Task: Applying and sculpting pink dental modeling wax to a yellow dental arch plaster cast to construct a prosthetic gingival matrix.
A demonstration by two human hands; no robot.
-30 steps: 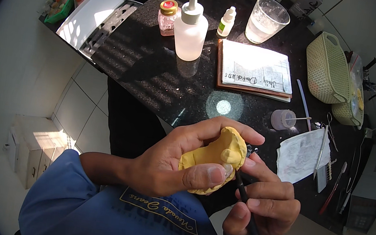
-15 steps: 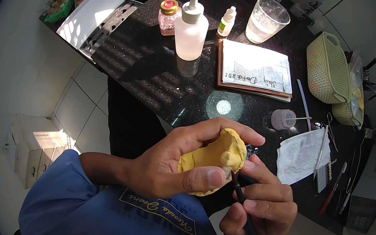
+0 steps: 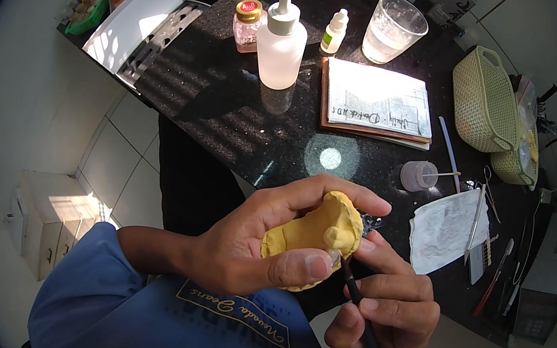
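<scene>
While my left hand [image 3: 246, 255] is gripping the yellow dental cast [image 3: 316, 233], I'm pinching a thin black tool [image 3: 361, 321] in my right hand [image 3: 384, 310], tip touching the cast's lower edge; detailing seems underway, calling for steady strokes

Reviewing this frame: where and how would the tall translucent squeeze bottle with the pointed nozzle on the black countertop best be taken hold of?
Grip the tall translucent squeeze bottle around its wide cylindrical body, probably from the near, open side of the black countertop. It stands upright; its nozzle is too thin for a firm hold. A small pink jar crowds its left and a brown-edged notebook lies to its right, so the near side seems clearest.
</scene>
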